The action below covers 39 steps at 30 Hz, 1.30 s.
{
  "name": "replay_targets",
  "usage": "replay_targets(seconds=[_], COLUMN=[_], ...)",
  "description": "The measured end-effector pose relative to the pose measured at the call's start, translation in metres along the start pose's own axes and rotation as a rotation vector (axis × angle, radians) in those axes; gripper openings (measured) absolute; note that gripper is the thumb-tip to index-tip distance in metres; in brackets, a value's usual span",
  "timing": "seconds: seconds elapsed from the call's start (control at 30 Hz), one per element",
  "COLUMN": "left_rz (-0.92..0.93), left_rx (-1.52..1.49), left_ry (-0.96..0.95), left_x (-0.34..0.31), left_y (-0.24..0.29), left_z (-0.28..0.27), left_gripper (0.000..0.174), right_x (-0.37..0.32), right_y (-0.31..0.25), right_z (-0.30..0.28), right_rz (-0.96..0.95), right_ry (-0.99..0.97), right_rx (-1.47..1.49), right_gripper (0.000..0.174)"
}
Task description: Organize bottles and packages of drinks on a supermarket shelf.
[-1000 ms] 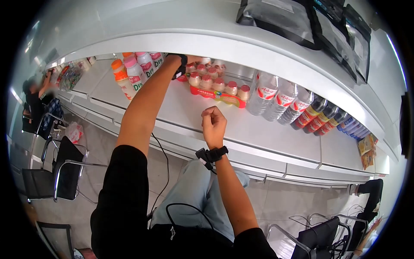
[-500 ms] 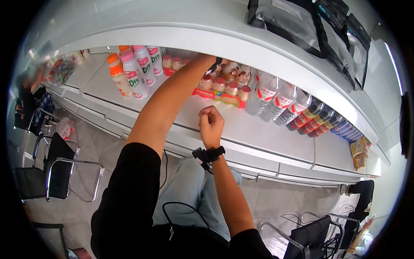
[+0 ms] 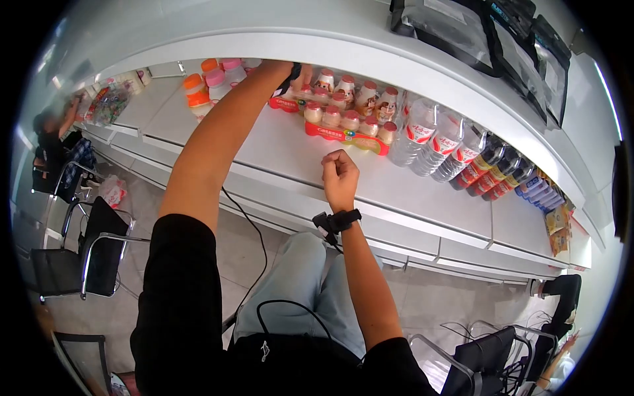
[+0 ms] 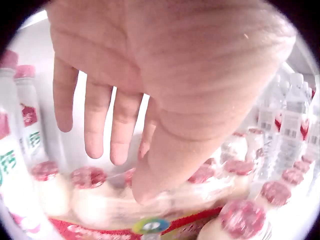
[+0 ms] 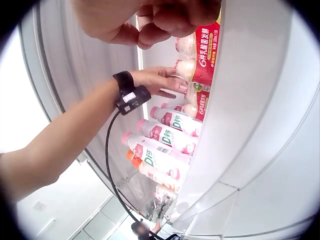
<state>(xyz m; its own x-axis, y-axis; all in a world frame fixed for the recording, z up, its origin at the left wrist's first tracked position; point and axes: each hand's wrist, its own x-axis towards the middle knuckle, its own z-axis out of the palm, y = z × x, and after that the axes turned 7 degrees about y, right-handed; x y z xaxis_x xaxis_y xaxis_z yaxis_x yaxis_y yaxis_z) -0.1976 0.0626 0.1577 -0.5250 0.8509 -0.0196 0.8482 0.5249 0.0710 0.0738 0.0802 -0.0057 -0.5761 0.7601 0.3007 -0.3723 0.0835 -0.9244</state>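
My left hand (image 3: pixel 302 78) reaches in under the upper shelf, partly hidden by its edge. In the left wrist view, the fingers point down and fairly straight, with the thumb (image 4: pixel 160 172) over the red caps of a pack of small yogurt drink bottles (image 4: pixel 95 200). Seen from the right wrist, the left hand (image 5: pixel 157 80) is at this rear pack (image 5: pixel 202 102), fingertips right by its bottles. A nearer pack (image 3: pixel 343 134) with a red wrapper sits to the right. In front of it my right hand (image 3: pixel 341 178) hangs loosely curled, holding nothing.
White bottles with pink caps (image 5: pixel 170 137) and orange-capped ones (image 3: pixel 195 89) stand left. Clear water bottles (image 3: pixel 419 132) and dark bottles with red labels (image 3: pixel 479 168) line the right. The upper shelf's edge (image 3: pixel 277 46) overhangs the reaching arm. Black bags (image 3: pixel 449 30) lie above.
My left hand went right, over the nearer pack, then came back left to the rear pack. The right hand keeps its loose curl in front of the shelf. The head view has shifted slightly.
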Motion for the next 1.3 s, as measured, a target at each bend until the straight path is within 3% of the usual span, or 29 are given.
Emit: replay_targets(seconds=[0.13,0.23,0.33,0.53,0.73,0.93,1.07,1.2,1.3], left_rz=[-0.026,-0.016,0.123,0.279,0.223,0.210,0.324,0.351,0.315], left_rx=[0.016,-0.024,-0.182,0.014,-0.065,-0.139,-0.260,0.065,0.153], left_ry=[-0.101,-0.047,-0.023,0.060,0.122,0.194,0.302,0.044,0.123], left_x=[-0.011,-0.008,0.019,0.027,0.018,0.003,-0.014,-0.041,-0.057], left_y=[-0.007,-0.014,-0.039,0.020,0.088,0.102,0.097,0.083,0.080], left_z=[0.011,0.022,0.046,0.038,0.027,0.025,0.018,0.022,0.032], left_gripper=[0.037,0.039,0.039,0.036,0.034,0.033,0.029,0.043,0.047], right_x=[-0.001,0.000,-0.002,0.001,0.000,0.000,0.000,-0.001,-0.001], right_y=[-0.004,-0.005,-0.008,-0.002,0.000,-0.004,-0.004,-0.005,-0.002], right_z=[0.000,0.001,0.000,0.001,0.002,0.001,-0.001,0.001,0.002], right_rz=[0.017,-0.009,-0.014,-0.018,-0.036,-0.026,-0.029,-0.031,-0.051], right_ry=[-0.005,0.000,-0.007,-0.005,-0.003,-0.014,-0.013,-0.022,-0.018], right_rx=[0.004,-0.036,-0.061,-0.075,-0.051,-0.071,-0.062,-0.083,-0.089], right_gripper=[0.012,0.013,0.013,0.014,0.014,0.014,0.015,0.015,0.015])
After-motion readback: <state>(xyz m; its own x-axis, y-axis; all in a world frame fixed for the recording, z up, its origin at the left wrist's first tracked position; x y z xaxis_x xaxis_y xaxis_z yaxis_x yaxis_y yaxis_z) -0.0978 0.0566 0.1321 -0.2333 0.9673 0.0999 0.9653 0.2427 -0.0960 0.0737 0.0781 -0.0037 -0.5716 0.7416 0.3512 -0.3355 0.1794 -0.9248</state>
